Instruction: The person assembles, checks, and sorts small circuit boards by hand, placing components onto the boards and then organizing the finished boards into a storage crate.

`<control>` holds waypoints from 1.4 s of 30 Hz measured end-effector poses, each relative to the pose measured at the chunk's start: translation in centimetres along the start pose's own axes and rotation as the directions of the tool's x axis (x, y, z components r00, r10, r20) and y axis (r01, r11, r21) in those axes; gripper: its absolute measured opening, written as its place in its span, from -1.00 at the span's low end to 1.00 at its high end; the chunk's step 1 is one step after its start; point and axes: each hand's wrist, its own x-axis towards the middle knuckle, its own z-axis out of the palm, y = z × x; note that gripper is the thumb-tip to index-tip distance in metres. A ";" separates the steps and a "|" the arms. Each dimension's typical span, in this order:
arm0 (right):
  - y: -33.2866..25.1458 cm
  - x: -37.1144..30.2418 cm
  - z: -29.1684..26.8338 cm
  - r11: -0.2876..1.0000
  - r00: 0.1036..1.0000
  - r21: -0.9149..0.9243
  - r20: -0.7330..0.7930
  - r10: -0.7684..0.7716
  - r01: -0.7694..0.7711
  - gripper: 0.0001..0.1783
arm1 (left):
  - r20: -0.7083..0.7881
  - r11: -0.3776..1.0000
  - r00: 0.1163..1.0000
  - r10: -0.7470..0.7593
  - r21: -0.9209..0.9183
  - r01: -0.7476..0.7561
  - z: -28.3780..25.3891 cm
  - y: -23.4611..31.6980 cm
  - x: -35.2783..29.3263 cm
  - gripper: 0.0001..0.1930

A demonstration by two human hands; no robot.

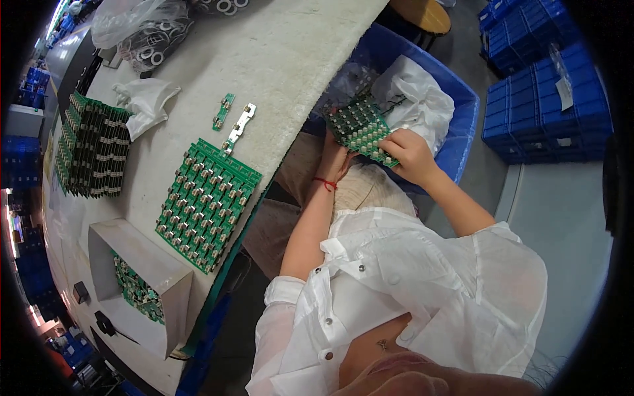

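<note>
Over a blue bin (pixel 470 109), a green circuit board panel (pixel 362 125) with rows of small pale components is held between my two hands. My left hand (pixel 335 158), with a red string at the wrist, grips its near left edge from below; most of those fingers are hidden. On the panel's right edge, the fingers of my right hand (pixel 411 157) are closed. Another populated panel (pixel 208 204) lies flat on the table, partly beside a whitish strip (pixel 240 129) and a short green board strip (pixel 223 112).
Many panels stand in a stack (pixel 99 148) at the table's left, by a crumpled white bag (pixel 145 102). A pale open box (pixel 135 234) holds small green boards (pixel 139 290). White plastic (pixel 422 99) fills part of the bin. Blue crates (pixel 538 99) are piled at right.
</note>
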 end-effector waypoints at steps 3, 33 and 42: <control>0.0 -0.1 0.4 1.000 1.000 -0.001 0.013 -0.028 0.028 -0.65 | 0.009 0.996 1.000 -0.005 -0.086 0.005 0.2 0.0 0.1 -0.24; 4.4 0.2 -1.0 0.858 0.844 0.252 -0.200 0.498 -0.447 -0.80 | 0.019 0.985 0.999 0.035 -0.170 -0.031 0.2 0.6 0.1 -0.28; 2.6 -1.0 -0.1 0.995 0.993 -0.090 0.109 0.051 -0.041 -0.56 | 0.006 0.990 1.000 0.021 -0.141 -0.020 0.8 1.3 -0.2 -0.28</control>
